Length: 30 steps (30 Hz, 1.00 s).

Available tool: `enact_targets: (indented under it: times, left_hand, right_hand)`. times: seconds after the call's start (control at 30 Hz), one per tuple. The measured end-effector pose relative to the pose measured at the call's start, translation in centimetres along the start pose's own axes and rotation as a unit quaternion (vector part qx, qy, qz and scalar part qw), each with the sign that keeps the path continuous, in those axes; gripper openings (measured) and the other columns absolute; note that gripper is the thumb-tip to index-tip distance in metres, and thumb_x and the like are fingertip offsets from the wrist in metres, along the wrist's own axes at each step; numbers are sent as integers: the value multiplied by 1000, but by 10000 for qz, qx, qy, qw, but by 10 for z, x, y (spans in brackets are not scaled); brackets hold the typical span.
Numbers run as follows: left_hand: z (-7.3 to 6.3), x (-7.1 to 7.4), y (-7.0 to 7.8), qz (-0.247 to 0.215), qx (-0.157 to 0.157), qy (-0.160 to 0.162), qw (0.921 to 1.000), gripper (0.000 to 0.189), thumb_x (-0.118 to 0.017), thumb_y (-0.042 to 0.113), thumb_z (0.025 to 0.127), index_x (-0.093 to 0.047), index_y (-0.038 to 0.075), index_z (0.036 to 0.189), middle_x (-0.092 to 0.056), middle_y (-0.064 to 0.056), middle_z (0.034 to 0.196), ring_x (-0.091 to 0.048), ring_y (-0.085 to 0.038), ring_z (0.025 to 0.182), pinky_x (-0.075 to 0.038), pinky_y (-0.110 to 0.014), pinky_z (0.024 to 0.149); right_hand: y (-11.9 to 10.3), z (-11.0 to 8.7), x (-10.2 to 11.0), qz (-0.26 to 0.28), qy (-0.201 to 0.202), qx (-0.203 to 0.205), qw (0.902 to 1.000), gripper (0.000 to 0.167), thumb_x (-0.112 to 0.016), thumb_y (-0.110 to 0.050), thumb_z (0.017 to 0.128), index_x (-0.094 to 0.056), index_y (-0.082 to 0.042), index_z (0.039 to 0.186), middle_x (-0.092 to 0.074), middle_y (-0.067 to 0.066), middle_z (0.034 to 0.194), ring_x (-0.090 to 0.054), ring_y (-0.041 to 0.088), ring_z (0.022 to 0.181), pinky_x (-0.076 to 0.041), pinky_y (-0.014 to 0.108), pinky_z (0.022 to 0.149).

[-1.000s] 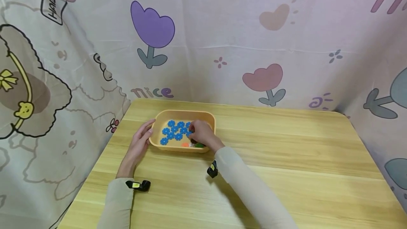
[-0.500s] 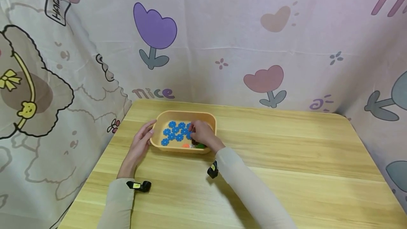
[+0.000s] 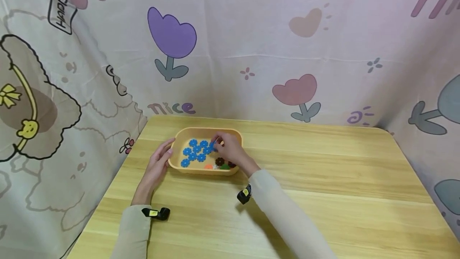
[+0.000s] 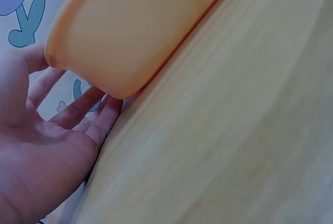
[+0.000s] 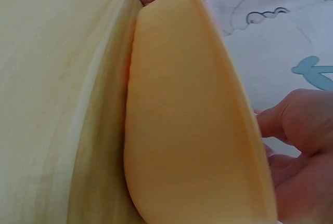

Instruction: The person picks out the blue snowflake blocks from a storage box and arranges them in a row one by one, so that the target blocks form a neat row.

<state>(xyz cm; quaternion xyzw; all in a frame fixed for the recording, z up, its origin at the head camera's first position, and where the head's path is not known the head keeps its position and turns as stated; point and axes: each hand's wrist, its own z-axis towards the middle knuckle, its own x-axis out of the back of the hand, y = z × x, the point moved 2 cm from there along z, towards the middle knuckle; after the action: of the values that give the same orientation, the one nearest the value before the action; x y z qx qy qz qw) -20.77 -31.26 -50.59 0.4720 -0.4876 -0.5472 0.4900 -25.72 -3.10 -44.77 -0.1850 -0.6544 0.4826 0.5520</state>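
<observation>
An orange plastic tray (image 3: 203, 170) sits on the wooden table (image 3: 323, 195) at the near left. Several blue flower-shaped pieces (image 3: 194, 153) lie in it, with a brown piece (image 3: 220, 161), a green one (image 3: 225, 166) and an orange one (image 3: 209, 166) at its near side. My right hand (image 3: 230, 151) reaches over the tray's right part, and its fingertips pinch a blue flower piece (image 3: 212, 145). My left hand (image 3: 157, 166) rests with straight fingers against the tray's left wall (image 4: 140, 26). The right wrist view shows only the tray's outer wall (image 5: 182, 130) and curled fingers (image 5: 291, 115).
A printed cloth backdrop (image 3: 251, 43) with tulips hangs behind and along both sides of the table. Bare wood stretches to the right of the tray and toward the front edge. Small black trackers sit on both wrists (image 3: 156, 213).
My right hand has drawn up and back from the near-right corner of the tray, uncovering the brown piece, and now holds a blue piece. My left hand stays at the tray's side.
</observation>
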Motion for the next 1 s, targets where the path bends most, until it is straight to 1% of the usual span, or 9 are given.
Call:
enact_targets:
  times: [0.1, 0.17, 0.3, 0.4, 0.57, 0.67, 0.77, 0.87, 1.0]
  left_hand:
    - [-1, 0, -1, 63, -5, -44, 10000, 53, -47, 25, 111, -33, 8, 160, -28, -28, 161, -52, -22, 129, -54, -20, 93]
    - [-1, 0, -1, 96, 11, -54, 9999, 53, -47, 25, 111, -33, 8, 160, -27, -28, 161, -51, -23, 129, -54, -21, 94]
    - [-1, 0, -1, 164, 58, -99, 9998, 54, -47, 26, 111, -33, 9, 160, -26, -27, 162, -51, -23, 131, -53, -23, 97]
    - [0, -1, 0, 198, 71, -104, 9997, 54, -47, 26, 111, -33, 9, 160, -26, -27, 162, -50, -24, 133, -52, -24, 99]
    - [0, -2, 1, 241, 84, -70, 9996, 54, -47, 27, 111, -32, 9, 161, -26, -28, 162, -48, -25, 134, -51, -24, 100]
    - [0, -3, 1, 249, 110, -55, 9996, 55, -48, 28, 111, -33, 10, 160, -26, -27, 162, -48, -26, 135, -51, -24, 100]
    - [1, -3, 1, 221, 116, -71, 9997, 55, -48, 28, 111, -33, 10, 160, -26, -27, 162, -47, -26, 136, -51, -24, 101]
    - [1, -3, 0, 176, 110, -72, 9998, 54, -48, 27, 111, -33, 10, 161, -26, -28, 162, -48, -25, 134, -51, -24, 100]
    - [1, -2, 0, 126, 93, -85, 9998, 54, -47, 26, 111, -33, 9, 161, -26, -28, 162, -50, -22, 133, -51, -24, 100]
  right_hand:
    - [0, -6, 7, 169, 81, 102, 9998, 15, -60, -2, 102, -66, 0, 116, -62, 7, 94, -71, 29, 81, -56, 24, 57]
    - [-1, -10, 12, 207, 173, 258, 9993, 15, -59, -1, 102, -65, 1, 116, -63, 7, 95, -71, 27, 81, -57, 24, 60]
    - [-3, -21, 25, 239, 427, 514, 9975, 15, -60, -2, 102, -63, 0, 117, -66, 8, 99, -67, 19, 80, -58, 24, 68]
    - [-2, -30, 35, 437, 616, 544, 9957, 14, -60, -3, 103, -62, -2, 117, -68, 9, 101, -68, 20, 80, -60, 26, 68]
    - [9, -45, 52, 914, 888, 539, 9904, 15, -60, -4, 103, -65, -1, 118, -68, 11, 99, -70, 35, 81, -62, 34, 65]
    - [18, -53, 61, 1133, 1020, 487, 9871, 18, -61, -2, 102, -66, 2, 119, -69, 12, 100, -70, 40, 83, -63, 36, 66]
    - [27, -62, 69, 1245, 1108, 422, 9851, 21, -63, -1, 101, -66, 3, 121, -71, 14, 103, -71, 37, 84, -63, 33, 69]
    - [36, -69, 75, 1358, 1148, 326, 9835, 24, -64, 1, 99, -66, 3, 124, -70, 16, 106, -72, 32, 86, -63, 36, 72]
    - [46, -76, 81, 1547, 1221, 172, 9802, 30, -66, 4, 97, -66, 4, 127, -69, 18, 111, -72, 31, 90, -63, 40, 75]
